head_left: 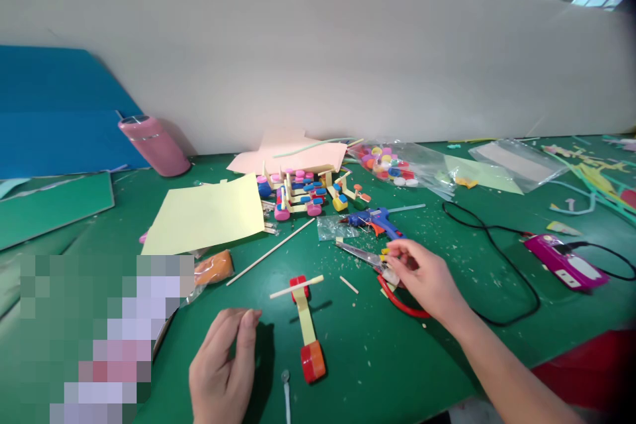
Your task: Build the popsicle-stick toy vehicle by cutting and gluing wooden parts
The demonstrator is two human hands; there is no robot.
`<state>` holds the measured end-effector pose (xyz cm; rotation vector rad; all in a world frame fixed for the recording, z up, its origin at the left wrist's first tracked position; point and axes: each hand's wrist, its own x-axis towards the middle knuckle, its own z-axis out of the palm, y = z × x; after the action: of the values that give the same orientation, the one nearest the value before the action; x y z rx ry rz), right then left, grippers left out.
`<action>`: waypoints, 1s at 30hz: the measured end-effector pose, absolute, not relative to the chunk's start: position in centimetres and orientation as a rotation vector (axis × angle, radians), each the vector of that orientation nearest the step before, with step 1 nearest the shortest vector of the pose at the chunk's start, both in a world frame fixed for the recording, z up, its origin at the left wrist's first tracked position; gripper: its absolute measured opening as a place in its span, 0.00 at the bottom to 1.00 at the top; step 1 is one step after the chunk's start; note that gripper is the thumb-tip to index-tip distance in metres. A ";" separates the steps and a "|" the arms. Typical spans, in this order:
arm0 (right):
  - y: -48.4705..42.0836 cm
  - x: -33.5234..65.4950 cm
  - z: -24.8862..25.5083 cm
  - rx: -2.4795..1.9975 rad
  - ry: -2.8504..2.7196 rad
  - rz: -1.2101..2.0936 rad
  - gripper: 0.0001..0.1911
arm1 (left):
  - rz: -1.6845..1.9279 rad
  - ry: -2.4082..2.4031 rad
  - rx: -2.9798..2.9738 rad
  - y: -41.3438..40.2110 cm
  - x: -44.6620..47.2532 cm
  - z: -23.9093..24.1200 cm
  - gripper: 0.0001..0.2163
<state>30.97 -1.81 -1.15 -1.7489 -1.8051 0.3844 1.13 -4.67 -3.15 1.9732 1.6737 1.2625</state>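
Note:
My right hand (424,275) reaches over the red-handled scissors (370,262) on the green table (358,358), fingers curled and pinched at the handle end near a small clear packet. Just behind them lies a blue glue gun (377,220). My left hand (223,361) rests on the table with its fingers bent together and nothing visible in them. Between my hands lies a small craft model (305,321): a yellow stick with red bottle caps at both ends and a thin wooden cross-stick.
Several finished stick-and-cap models (303,192) stand behind a yellow paper sheet (209,215). A bag of coloured caps (392,165), a pink bottle (154,144), a long wooden skewer (271,252), an orange packet (214,267), a black cable (497,258) and a magenta device (566,262) lie around.

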 end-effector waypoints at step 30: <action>-2.7 32.1 -1.4 -1.786 -2.020 0.140 0.11 | 1.312 1.556 2.162 -4.2 1.0 -3.2 0.03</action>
<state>32.09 -2.75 -1.43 -1.7862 -2.0201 0.1401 0.99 -4.22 -3.25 2.1616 1.5555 1.3123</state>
